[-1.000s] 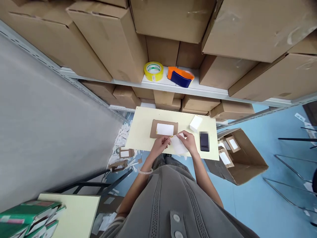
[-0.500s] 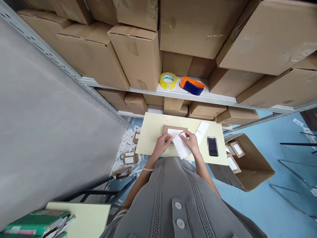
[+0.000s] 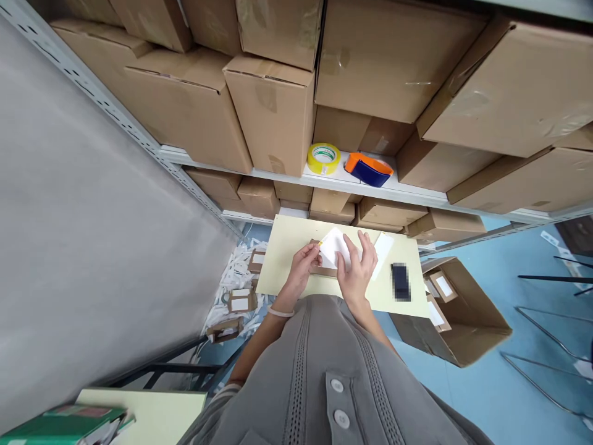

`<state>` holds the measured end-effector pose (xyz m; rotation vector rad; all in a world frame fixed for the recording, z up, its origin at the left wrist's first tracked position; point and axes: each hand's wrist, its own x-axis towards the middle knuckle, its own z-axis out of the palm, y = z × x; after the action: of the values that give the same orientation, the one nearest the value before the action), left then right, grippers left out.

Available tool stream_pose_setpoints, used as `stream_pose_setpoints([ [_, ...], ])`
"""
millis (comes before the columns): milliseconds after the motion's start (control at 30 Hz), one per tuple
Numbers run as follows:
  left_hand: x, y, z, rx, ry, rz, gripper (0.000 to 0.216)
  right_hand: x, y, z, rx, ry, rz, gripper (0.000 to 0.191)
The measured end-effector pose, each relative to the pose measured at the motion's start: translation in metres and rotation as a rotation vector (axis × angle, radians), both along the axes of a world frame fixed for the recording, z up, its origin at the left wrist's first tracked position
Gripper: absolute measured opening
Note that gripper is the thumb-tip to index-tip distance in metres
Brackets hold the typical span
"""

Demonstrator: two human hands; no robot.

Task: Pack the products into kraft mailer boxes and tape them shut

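Head view. Found a white sheet (image 3: 334,245) held over the middle of the bench (image 3: 283,266), above a brown box (image 3: 325,272) lying there. Found the fingers of the left hand (image 3: 304,262) pinched together on the sheet's left corner, beside a small yellow mark (image 3: 320,243). Found the fingers of the right hand (image 3: 356,267) spread apart, with thumb and forefinger over the sheet's right part; cannot tell light contact from firm pressure. Judged the sheet very light, thin and limp, probably easy to crease, possibly tacky on one face. Advise taking hold by corners or outer edges, away from the middle. Noted on the right part of the bench a white strip (image 3: 383,252) and, nearer the bench's right end, a dark phone (image 3: 401,282), pixelated. Cannot make out most of the brown box, covered by sheet and hands, nor the sheet's underside, nor any print.
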<state>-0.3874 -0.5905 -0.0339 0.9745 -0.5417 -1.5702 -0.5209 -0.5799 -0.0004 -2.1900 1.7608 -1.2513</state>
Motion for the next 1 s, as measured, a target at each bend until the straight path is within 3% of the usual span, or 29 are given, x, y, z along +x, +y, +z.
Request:
stream_pose_setpoints([
  [167,-0.008,-0.001,0.002,0.003,0.05,0.012,0.037,0.008,0.0,-0.007,0.222,-0.177,0.204,0.037],
  [267,-0.014,0.0,0.0,-0.014,0.03,-0.007,0.036,0.01,0.002,-0.009,0.351,-0.328,0.222,0.035],
  [500,-0.017,0.004,-0.007,-0.057,-0.114,0.052,0.039,0.004,0.001,-0.01,0.489,-0.588,0.21,0.032],
  [733,-0.012,0.009,-0.005,-0.12,-0.216,0.086,0.039,0.006,-0.003,-0.007,0.521,-0.634,0.248,0.032],
  [1000,-0.005,0.019,-0.002,-0.135,-0.413,0.183,0.034,0.013,-0.008,-0.009,0.519,-0.543,0.294,0.027],
])
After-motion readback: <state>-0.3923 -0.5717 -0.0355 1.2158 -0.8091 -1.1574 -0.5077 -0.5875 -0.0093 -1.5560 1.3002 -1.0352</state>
